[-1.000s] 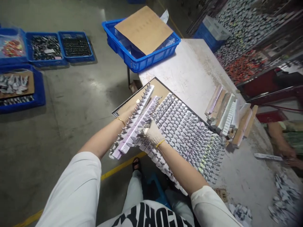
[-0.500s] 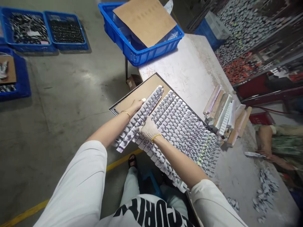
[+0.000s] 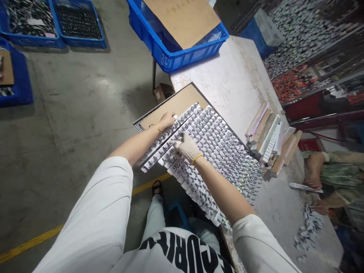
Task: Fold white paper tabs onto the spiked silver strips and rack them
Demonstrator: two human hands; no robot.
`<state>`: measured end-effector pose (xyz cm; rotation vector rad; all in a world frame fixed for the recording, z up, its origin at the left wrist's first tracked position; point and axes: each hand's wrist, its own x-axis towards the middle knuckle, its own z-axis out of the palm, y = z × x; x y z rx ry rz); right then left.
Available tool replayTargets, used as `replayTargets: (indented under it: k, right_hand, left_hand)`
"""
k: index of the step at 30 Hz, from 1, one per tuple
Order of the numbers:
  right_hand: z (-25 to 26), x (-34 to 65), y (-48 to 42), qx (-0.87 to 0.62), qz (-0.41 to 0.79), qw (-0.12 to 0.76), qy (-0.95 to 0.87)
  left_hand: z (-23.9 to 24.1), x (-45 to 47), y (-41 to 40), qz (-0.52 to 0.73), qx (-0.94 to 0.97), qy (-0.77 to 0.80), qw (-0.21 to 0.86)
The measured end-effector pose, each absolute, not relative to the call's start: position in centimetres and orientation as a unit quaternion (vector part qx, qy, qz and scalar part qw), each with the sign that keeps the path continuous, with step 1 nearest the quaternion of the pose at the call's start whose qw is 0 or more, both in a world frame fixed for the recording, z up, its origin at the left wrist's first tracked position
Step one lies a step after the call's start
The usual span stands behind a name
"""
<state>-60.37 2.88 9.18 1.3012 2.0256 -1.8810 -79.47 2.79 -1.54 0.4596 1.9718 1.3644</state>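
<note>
Holding: the left hand (image 3: 167, 120), bare with a thin gold bracelet (image 3: 155, 127), and the right hand (image 3: 185, 147), in a white knit glove with a yellow band at the wrist (image 3: 197, 157), are both on a long strip of metal parts (image 3: 167, 142) near the middle of the frame.
Fingers: the left fingers (image 3: 172, 117) are closed over the strip's upper edge. The right fingers (image 3: 178, 143) bend down onto the strip, but whether they grip it cannot be told.
Strip: it lies slanted across the upper left corner of the rows, its far end near the tray's brown cardboard.
Rows: rows of metal parts (image 3: 218, 155) fill the tray (image 3: 173, 104), which has a dark frame and sits on the metal-topped table (image 3: 224, 76), its near end jutting past the table edge.
Table right: a stack of wooden strips (image 3: 269, 140) lies just beside the tray, with a pile of loose scraps (image 3: 308, 231) lower down.
Co-worker: at the right edge, a co-worker's hand (image 3: 314, 170) is near a narrow strip (image 3: 305, 187).
Upper frame: a blue crate (image 3: 193, 57) covered by a cardboard sheet (image 3: 182, 19) stands past the table; blue trays of dark parts (image 3: 79, 22) sit on the floor at upper left.
</note>
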Motion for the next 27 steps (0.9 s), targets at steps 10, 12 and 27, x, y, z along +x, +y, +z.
replayTargets:
  k: [10,12,27]
  right_hand:
    - [10.8,-56.7,7.5,0.344,-0.379,-0.005,0.859]
    - [11.5,-58.7,7.9,0.256,-0.271,0.009,0.928]
    - [9.0,-73.5,9.4,0.084,0.009,0.316,0.945]
  left_hand:
    - [-1.1,-76.5,-18.8,0.688,-0.095,0.714,0.086]
    - [-2.1,-72.4,-22.3,0.702,-0.214,0.671,0.105]
    - [-7.8,-64.6,-11.5,0.692,-0.241,0.673,0.101]
